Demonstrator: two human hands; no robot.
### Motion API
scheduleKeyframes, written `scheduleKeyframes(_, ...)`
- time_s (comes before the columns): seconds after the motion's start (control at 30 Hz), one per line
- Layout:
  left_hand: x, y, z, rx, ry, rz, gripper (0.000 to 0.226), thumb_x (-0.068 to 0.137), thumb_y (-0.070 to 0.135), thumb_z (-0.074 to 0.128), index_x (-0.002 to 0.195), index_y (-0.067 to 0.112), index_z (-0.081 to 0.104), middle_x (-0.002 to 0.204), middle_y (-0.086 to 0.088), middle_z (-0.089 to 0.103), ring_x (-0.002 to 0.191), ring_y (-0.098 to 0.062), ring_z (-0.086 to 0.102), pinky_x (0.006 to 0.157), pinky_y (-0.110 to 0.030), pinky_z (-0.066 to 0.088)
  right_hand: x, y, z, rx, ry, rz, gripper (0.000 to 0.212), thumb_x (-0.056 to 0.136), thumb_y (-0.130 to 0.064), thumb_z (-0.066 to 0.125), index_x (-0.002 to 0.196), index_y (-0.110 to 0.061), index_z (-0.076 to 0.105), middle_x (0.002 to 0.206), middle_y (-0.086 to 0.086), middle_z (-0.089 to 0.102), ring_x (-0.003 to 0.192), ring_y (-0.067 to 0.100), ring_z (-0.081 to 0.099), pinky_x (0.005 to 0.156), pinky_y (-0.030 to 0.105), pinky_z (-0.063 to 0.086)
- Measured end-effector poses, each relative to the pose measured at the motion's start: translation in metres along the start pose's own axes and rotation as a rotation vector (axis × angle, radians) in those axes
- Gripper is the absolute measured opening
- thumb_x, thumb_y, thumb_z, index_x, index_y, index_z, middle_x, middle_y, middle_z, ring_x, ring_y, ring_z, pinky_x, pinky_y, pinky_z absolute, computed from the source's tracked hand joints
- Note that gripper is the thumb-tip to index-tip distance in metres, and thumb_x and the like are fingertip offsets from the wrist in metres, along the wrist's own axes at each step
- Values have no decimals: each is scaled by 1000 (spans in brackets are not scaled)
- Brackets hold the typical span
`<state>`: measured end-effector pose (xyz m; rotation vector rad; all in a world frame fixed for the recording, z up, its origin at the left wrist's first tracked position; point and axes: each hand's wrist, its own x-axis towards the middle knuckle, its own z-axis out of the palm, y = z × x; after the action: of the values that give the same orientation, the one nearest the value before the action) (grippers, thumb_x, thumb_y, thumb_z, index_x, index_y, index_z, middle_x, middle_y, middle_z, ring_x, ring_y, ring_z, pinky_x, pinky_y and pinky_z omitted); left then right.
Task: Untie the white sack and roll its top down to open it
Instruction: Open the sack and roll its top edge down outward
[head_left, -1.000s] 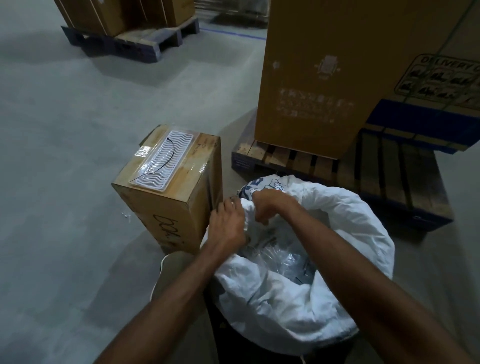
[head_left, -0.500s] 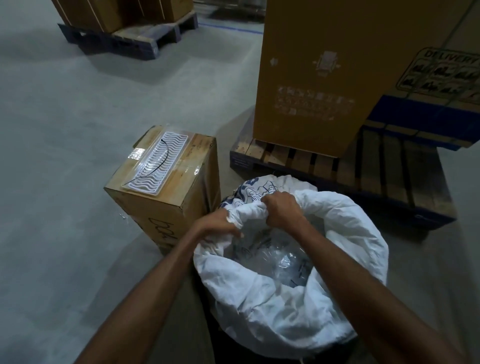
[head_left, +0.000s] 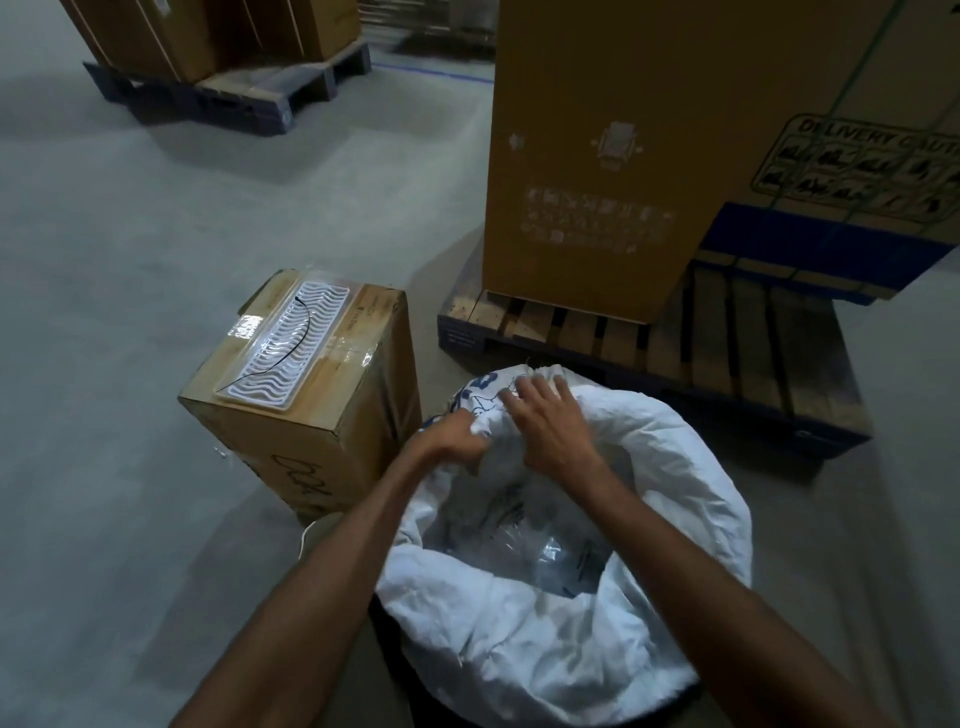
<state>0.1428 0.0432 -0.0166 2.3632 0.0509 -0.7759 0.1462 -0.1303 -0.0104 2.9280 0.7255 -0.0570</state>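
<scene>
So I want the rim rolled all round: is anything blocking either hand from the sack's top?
Nothing visible. The left hand grips the white sack rim, the right hand rests on it beside.

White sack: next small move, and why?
Probably fold the far-left rim outward and down. The white sack is already open and rolled elsewhere; the left hand grips bunched rim there, and the right hand rests on it, fingers spread.

A warehouse: concrete floor (head_left: 156, 234), loaded pallets (head_left: 675, 353), big cartons (head_left: 597, 156).
</scene>
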Motion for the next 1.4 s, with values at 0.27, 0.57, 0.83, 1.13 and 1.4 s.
scheduleKeyframes(0.27, 11, 10, 23, 563, 471, 258, 92, 66, 43, 79, 145, 16, 41, 130, -12, 56, 114, -30, 57, 97, -41, 50, 12, 23, -15, 233, -288, 296, 47, 74, -36, 79, 114, -17, 61, 97, 1, 63, 91, 22, 63, 78, 35, 52)
scheduleKeyframes(0.57, 31, 38, 26, 470, 133, 41, 55, 78, 44, 70, 125, 18, 62, 122, -8, 68, 110, -28, 64, 96, -41, 53, -15, 31, 8, 128, -197, 225, 94, 68, -56, 83, 147, -23, 44, 146, 8, 50, 132, 30, 48, 111, 49, 39)
scheduleKeyframes(0.83, 33, 41, 33, 575, 343, 325, 86, 71, 42, 78, 145, 17, 42, 135, -14, 56, 120, -31, 55, 104, -44, 47, -35, 39, 15, 461, -142, 462, 57, 78, -36, 79, 123, -14, 52, 111, 10, 65, 99, 29, 65, 78, 39, 52)
scheduleKeyframes(1.13, 41, 64, 62, 511, 244, 212, 40, 88, 33, 70, 124, 19, 63, 122, -8, 68, 112, -28, 63, 95, -39, 49, -52, 57, 12, 287, -192, 395, 87, 68, -44, 85, 143, -23, 46, 135, 6, 58, 119, 28, 57, 101, 46, 44)
scheduleKeyframes(1.4, 56, 66, 40, 527, 86, 280, 70, 64, 39, 83, 125, 16, 57, 122, -11, 63, 105, -29, 59, 87, -39, 51, -86, 62, 34, 404, -149, 556, 37, 82, -17, 69, 117, -13, 57, 115, 10, 63, 105, 32, 65, 84, 37, 48)
